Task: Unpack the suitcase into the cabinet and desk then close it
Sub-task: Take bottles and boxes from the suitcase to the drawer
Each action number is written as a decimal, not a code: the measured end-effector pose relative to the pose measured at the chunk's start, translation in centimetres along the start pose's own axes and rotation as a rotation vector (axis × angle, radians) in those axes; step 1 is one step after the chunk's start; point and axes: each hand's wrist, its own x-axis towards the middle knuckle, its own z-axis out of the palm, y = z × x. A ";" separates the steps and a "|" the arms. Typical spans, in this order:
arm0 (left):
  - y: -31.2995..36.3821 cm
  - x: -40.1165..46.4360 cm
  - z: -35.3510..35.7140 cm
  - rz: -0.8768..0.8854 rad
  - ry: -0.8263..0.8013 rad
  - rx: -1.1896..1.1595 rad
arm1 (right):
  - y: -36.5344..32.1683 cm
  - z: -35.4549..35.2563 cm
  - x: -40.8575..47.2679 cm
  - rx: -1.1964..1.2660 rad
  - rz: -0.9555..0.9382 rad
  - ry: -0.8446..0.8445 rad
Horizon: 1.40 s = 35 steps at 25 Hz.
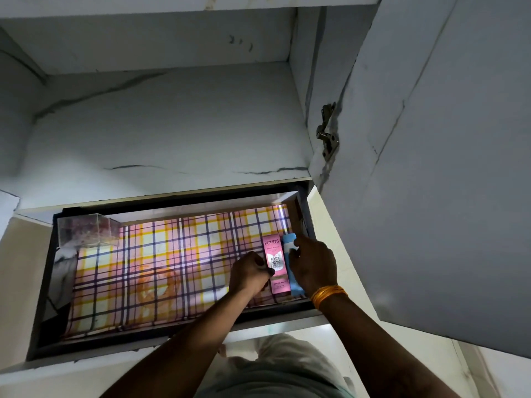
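A pulled-out cabinet drawer is lined with a pink, yellow and purple checked sheet. At its right end lie a pink Pond's BB cream box and a blue tube side by side. My left hand has curled fingers that pinch the pink box's left edge. My right hand grips the blue tube, with the thumb across its white label. The tube's lower part shows beside my wrist. The suitcase is out of view.
A clear plastic box sits in the drawer's far left corner. Above the drawer is a white shelf with marble veining. An open cabinet door with a metal hinge hangs at the right.
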 end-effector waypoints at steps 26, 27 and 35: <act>-21.9 -38.4 -23.8 0.215 1.332 -1.213 | -38.1 3.4 -25.9 0.923 -0.844 -0.938; -24.1 -41.6 -23.4 0.197 1.399 -1.204 | -39.1 4.2 -29.2 0.910 -0.877 -0.993; -38.2 -62.5 -17.9 0.008 1.817 -1.158 | -43.3 10.5 -53.6 0.790 -1.086 -1.377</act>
